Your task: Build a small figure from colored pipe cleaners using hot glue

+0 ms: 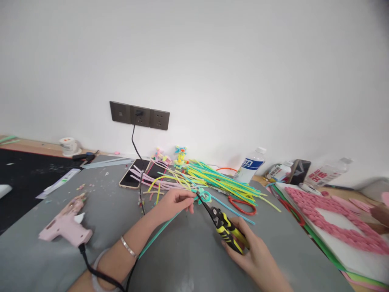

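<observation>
My left hand (178, 202) is closed in a pinch on a teal pipe cleaner (158, 234), whose long end trails down past my wrist. Wrapped in my right hand (247, 247) are black and yellow long-nose pliers (225, 229). Their slim jaws reach up beside my left fingertips; whether they grip the pipe cleaner I cannot tell. A teal coiled shape (204, 196) shows just behind the plier tips. Behind it lies a loose pile of yellow, green and teal pipe cleaners (225, 181), with pink ones (154, 182) on the left.
A pink glue gun (67, 227) lies at left, its black cord crossing under my left forearm. Red-handled scissors (243, 206), a phone (125, 182), small figures (180, 156) and a bottle (251, 165) stand or lie behind. Pink braided work (337, 223) and another person's hand (381, 213) are at right.
</observation>
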`<act>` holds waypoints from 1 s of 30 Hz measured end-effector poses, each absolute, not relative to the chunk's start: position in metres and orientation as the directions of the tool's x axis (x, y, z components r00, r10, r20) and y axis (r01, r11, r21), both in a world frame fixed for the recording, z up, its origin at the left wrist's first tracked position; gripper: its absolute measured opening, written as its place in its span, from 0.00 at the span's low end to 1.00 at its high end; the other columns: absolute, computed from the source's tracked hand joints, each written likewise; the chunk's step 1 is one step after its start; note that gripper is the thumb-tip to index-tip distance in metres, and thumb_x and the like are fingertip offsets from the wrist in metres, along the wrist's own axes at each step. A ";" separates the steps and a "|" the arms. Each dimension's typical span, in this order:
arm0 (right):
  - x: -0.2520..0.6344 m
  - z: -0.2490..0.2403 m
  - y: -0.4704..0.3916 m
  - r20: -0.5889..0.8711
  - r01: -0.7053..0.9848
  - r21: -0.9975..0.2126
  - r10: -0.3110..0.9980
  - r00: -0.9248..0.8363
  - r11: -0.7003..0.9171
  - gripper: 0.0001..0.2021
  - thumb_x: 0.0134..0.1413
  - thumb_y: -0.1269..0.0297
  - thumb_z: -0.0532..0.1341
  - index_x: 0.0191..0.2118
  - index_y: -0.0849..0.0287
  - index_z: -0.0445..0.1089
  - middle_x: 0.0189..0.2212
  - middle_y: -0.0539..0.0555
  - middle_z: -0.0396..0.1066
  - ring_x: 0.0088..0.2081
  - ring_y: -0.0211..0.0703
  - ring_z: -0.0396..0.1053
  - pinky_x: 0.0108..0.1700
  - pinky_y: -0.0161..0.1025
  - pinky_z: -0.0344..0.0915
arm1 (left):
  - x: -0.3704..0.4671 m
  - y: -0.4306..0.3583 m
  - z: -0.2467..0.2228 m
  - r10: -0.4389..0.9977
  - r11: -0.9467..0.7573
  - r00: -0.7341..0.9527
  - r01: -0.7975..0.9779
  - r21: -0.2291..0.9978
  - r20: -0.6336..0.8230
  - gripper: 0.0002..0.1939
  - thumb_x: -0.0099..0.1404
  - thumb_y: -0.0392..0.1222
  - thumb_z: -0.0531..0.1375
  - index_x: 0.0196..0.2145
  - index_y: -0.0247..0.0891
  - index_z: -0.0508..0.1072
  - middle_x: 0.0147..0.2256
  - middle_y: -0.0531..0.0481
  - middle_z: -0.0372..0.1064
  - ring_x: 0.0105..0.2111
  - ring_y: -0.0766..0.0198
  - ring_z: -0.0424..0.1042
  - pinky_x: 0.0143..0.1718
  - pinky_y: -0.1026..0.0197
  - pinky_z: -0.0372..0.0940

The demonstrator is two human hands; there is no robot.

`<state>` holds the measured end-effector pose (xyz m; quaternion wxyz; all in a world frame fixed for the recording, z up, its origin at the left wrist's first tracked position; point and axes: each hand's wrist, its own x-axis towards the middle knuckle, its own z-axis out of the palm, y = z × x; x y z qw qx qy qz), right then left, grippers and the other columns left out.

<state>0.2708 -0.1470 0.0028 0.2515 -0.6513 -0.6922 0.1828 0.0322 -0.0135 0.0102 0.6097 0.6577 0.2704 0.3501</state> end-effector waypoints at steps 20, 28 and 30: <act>0.273 -0.021 -0.158 -0.023 0.903 -0.418 0.995 0.093 -0.094 0.26 0.47 0.61 0.55 0.55 0.55 0.65 0.26 0.51 0.75 0.29 0.51 0.75 0.32 0.38 0.66 | 0.029 -0.017 0.010 0.674 0.015 0.735 0.086 0.996 -0.074 0.14 0.61 0.49 0.63 0.33 0.34 0.76 0.30 0.40 0.81 0.19 0.67 0.70 0.23 0.65 0.60; 0.265 -0.004 -0.155 -0.087 0.916 -0.387 0.993 0.079 -0.106 0.23 0.47 0.63 0.57 0.53 0.52 0.65 0.25 0.48 0.73 0.29 0.50 0.74 0.30 0.36 0.62 | 0.029 -0.017 0.011 0.677 0.017 0.725 0.155 0.988 -0.126 0.13 0.62 0.49 0.61 0.32 0.34 0.75 0.31 0.40 0.81 0.19 0.66 0.72 0.20 0.67 0.59; 0.262 -0.001 -0.157 -0.090 0.913 -0.391 0.993 0.083 -0.112 0.22 0.48 0.61 0.57 0.51 0.52 0.64 0.23 0.47 0.72 0.28 0.49 0.73 0.29 0.36 0.60 | 0.029 -0.017 0.011 0.684 0.020 0.721 0.139 0.990 -0.115 0.13 0.61 0.49 0.62 0.33 0.34 0.74 0.30 0.41 0.81 0.19 0.66 0.72 0.20 0.67 0.59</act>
